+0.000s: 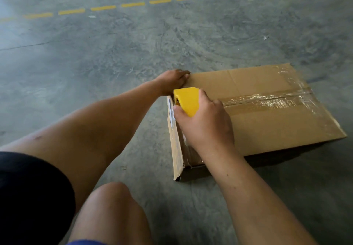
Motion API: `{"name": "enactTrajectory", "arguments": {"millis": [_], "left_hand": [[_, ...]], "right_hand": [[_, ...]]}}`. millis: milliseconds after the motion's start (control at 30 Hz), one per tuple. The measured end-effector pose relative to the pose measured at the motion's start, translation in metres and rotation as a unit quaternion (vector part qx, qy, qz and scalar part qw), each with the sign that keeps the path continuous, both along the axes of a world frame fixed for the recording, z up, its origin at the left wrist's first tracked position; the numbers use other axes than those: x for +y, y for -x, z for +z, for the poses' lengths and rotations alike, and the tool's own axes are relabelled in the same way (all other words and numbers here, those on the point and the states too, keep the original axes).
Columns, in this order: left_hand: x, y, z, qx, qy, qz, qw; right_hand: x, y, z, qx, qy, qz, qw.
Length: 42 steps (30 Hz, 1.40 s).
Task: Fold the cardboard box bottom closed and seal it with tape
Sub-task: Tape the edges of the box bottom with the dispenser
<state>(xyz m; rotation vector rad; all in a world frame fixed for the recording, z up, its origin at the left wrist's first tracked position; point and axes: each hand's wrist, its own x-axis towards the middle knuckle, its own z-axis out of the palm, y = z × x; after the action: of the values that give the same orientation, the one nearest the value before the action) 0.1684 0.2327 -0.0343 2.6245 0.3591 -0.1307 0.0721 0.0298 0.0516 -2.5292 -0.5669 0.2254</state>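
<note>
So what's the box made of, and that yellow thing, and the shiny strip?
The box looks like brown cardboard: matte, with creased flaps and a raw edge. The yellow thing in the right hand seems to be smooth, hard plastic, evenly coloured, probably a tape dispenser. The shiny strip looks like clear plastic tape: glossy, wrinkled, with the cardboard showing through.

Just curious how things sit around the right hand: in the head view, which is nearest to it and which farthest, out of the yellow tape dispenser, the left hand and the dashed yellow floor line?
1. Tape dispenser: held in the right hand, at the box's near-left end.
2. Left hand: just beyond, on the box's far-left corner.
3. Dashed line: far off across the floor.
</note>
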Motion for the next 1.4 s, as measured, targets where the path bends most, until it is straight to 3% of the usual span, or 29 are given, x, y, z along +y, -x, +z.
{"name": "enactTrajectory", "arguments": {"millis": [533, 767, 900, 1100, 1267, 1400], "left_hand": [[-0.003, 0.005, -0.005, -0.017, 0.016, -0.010, 1.000], [-0.009, 0.012, 0.004, 0.063, -0.076, -0.042, 0.994], [-0.023, 0.032, 0.005, 0.063, -0.140, -0.102, 0.983], [-0.052, 0.077, -0.005, 0.015, -0.148, -0.167, 0.975], [-0.077, 0.114, -0.018, -0.046, -0.093, -0.142, 0.984], [-0.088, 0.104, -0.019, -0.045, -0.088, -0.124, 0.987]], "right_hand": [[-0.071, 0.071, 0.000, 0.009, 0.026, -0.003, 1.000], [-0.078, 0.070, -0.011, -0.002, -0.010, -0.012, 1.000], [-0.085, 0.068, -0.010, 0.007, -0.008, -0.013, 1.000], [-0.094, 0.067, -0.007, 0.005, -0.014, 0.011, 1.000], [-0.097, 0.068, -0.006, -0.003, -0.004, 0.021, 1.000], [-0.100, 0.060, -0.006, -0.015, -0.007, 0.020, 1.000]]}}
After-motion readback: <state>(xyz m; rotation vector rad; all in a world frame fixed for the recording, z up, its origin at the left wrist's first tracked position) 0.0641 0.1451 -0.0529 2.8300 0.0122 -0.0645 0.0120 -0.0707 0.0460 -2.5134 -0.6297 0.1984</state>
